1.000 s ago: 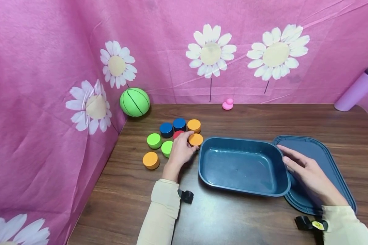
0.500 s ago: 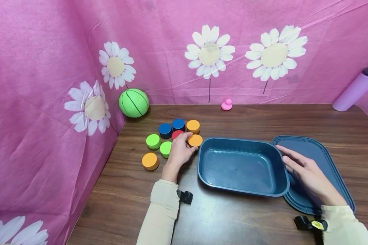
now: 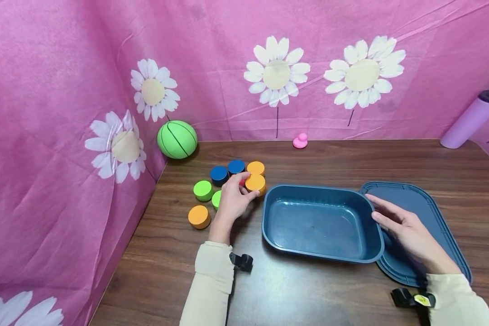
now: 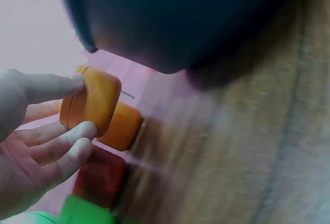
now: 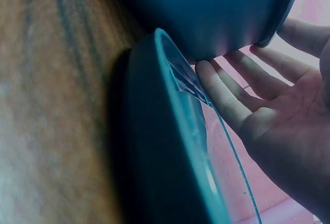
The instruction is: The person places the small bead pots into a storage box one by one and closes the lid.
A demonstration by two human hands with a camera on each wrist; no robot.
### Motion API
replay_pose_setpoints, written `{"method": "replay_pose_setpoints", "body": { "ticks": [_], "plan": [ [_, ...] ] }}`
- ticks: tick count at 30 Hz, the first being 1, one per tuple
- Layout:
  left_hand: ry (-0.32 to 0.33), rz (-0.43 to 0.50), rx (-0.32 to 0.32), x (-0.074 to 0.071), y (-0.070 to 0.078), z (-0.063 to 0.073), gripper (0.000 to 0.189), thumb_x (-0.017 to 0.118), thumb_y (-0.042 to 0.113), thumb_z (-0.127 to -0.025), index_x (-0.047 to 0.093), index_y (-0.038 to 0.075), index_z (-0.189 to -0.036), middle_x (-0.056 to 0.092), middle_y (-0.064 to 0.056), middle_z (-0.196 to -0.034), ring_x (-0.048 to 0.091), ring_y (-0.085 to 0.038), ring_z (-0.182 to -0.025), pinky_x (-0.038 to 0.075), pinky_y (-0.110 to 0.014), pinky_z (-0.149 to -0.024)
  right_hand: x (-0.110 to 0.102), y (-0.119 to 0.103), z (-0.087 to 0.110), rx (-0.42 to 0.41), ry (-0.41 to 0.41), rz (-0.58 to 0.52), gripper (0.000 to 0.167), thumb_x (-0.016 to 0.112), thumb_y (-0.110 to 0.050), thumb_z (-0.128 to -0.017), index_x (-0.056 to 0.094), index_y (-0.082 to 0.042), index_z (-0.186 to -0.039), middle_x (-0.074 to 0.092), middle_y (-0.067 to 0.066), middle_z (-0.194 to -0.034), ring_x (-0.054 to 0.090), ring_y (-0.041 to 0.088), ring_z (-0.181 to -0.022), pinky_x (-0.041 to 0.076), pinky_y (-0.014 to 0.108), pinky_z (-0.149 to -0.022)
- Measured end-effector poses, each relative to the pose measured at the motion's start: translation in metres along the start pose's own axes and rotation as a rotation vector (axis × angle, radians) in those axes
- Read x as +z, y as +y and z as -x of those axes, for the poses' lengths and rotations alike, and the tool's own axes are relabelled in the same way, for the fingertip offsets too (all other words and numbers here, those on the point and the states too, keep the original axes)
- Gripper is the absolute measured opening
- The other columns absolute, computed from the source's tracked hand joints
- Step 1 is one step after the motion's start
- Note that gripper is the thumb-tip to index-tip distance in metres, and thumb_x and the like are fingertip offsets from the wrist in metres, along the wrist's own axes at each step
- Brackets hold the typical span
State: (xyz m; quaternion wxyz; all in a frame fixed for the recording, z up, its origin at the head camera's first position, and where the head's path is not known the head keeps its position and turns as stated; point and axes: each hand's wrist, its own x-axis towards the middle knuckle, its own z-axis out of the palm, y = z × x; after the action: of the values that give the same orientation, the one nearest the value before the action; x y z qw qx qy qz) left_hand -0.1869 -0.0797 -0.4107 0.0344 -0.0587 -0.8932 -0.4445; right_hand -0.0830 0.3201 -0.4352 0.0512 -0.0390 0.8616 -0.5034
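Note:
My left hand (image 3: 233, 199) pinches a short orange cylinder (image 3: 255, 184) between thumb and fingers. In the left wrist view the cylinder (image 4: 98, 100) is tilted and raised off the wood, with a thin seam near one end. Behind it stands another orange cylinder (image 3: 256, 168), and a red one (image 4: 100, 177) is mostly hidden by the hand in the head view. To their right is a deep dark-blue rectangular box (image 3: 314, 226) with nothing inside. My right hand (image 3: 411, 233) has its extended fingers against the outer right wall of the box.
A dark-blue lid (image 3: 428, 226) lies under the right hand. Two blue cylinders (image 3: 219, 175), two green ones (image 3: 203, 190) and an orange one lie left. A green ball (image 3: 177, 139), pink duck (image 3: 300, 141) and purple pump-like tube (image 3: 470, 120) stand by the flowered pink cloth (image 3: 212, 54).
The left hand has closed on the orange cylinder and lifted it slightly from the table, shifting a little up and left. The right hand stays at the box wall.

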Motion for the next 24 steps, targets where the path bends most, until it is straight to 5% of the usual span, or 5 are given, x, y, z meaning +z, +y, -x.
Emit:
{"method": "replay_pose_setpoints", "body": {
  "ticks": [9, 16, 24],
  "plan": [
    [0.041, 0.106, 0.147, -0.02, 0.016, 0.006, 0.057, 0.085, 0.012, -0.081, 0.062, 0.007, -0.133, 0.064, -0.011, -0.118, 0.063, -0.023, -0.082, 0.054, -0.024, -0.071, -0.002, -0.001, -0.001, 0.008, 0.0, 0.025, 0.054, 0.05, -0.028, -0.107, 0.035, -0.019, -0.158, 0.043, -0.018, -0.151, 0.039, -0.025, -0.115, 0.042, 0.002, -0.083],
    [-0.131, 0.239, 0.295, -0.024, 0.03, 0.012, 0.056, 0.084, 0.005, -0.08, 0.062, 0.005, -0.132, 0.066, -0.012, -0.118, 0.061, -0.024, -0.083, 0.053, -0.022, -0.07, -0.003, -0.002, -0.003, -0.018, 0.018, 0.062, 0.053, 0.051, -0.027, -0.107, 0.037, -0.018, -0.157, 0.044, -0.02, -0.149, 0.04, -0.024, -0.114, 0.042, 0.002, -0.082],
    [-0.271, 0.177, 0.34, -0.019, 0.032, 0.013, 0.054, 0.084, 0.01, -0.082, 0.064, 0.009, -0.132, 0.068, -0.007, -0.12, 0.063, -0.022, -0.092, 0.057, -0.039, -0.085, -0.002, -0.005, -0.003, -0.03, 0.043, 0.106, 0.052, 0.051, -0.029, -0.107, 0.039, -0.018, -0.156, 0.045, -0.021, -0.147, 0.039, -0.026, -0.112, 0.039, 0.0, -0.081]
  ]
}}
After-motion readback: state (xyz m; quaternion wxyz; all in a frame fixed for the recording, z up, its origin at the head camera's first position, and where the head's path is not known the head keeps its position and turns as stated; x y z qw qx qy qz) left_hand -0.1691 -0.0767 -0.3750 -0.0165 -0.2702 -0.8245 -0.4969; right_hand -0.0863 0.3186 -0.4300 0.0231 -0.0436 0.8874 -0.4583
